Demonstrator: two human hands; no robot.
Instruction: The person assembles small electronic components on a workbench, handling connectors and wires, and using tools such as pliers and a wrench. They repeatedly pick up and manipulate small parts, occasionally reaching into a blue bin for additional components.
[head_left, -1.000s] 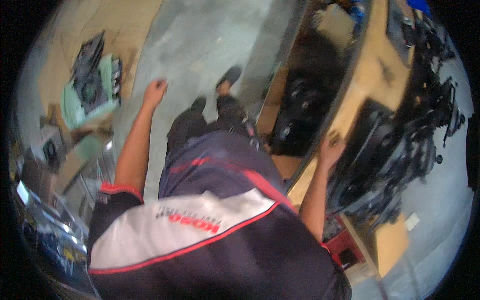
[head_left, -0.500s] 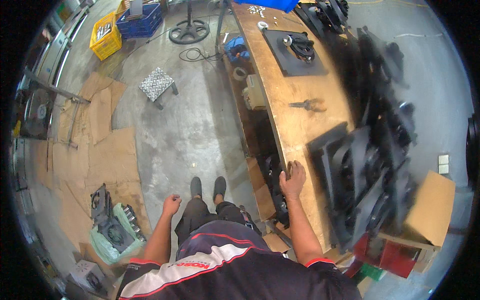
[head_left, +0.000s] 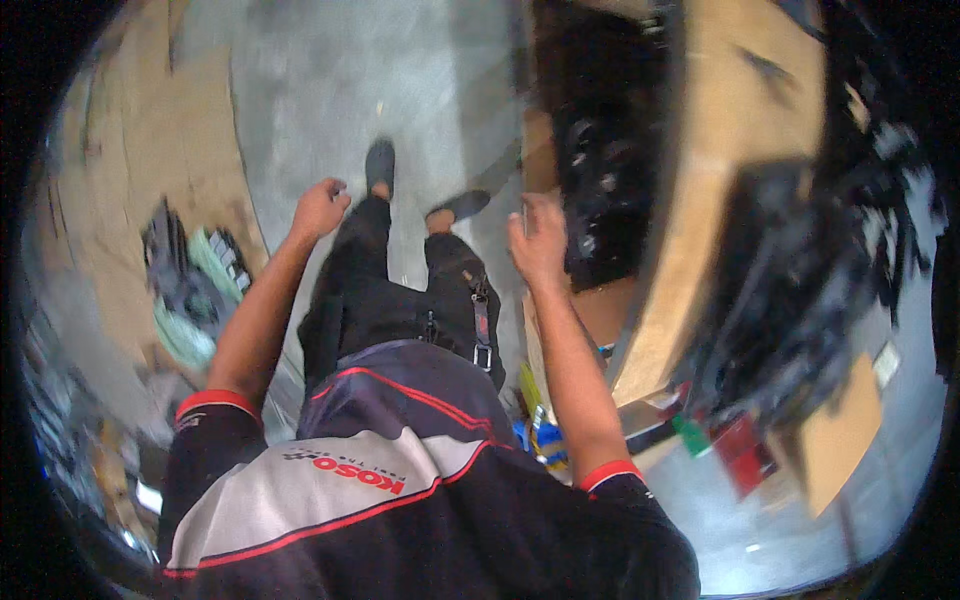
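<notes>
My left hand (head_left: 322, 208) hangs in the air left of my legs, its fingers loosely bent and a little apart, with nothing in them. On the other side, my right hand (head_left: 540, 242) hovers beside the wooden workbench (head_left: 712, 135), thumb and fingers apart and empty. It is nearest to the dark shelf space (head_left: 610, 170) under the bench, where black parts show blurred. A pair of pliers (head_left: 768, 72) lies on the bench top, smeared by motion. Black flat parts (head_left: 775, 290) are heaped along the bench's right side.
Cardboard sheets (head_left: 150, 130) cover the floor at left, with dark metal parts (head_left: 180, 265) and a pale green plastic bag (head_left: 185, 335) on them. An open cardboard box (head_left: 840, 430) and a red box (head_left: 742, 455) stand at lower right. My feet are on the grey floor (head_left: 330, 80).
My right hand has left the bench's edge and now hangs beside it. My view has turned and shifted, and my right foot now points outward. My left hand remains empty.
</notes>
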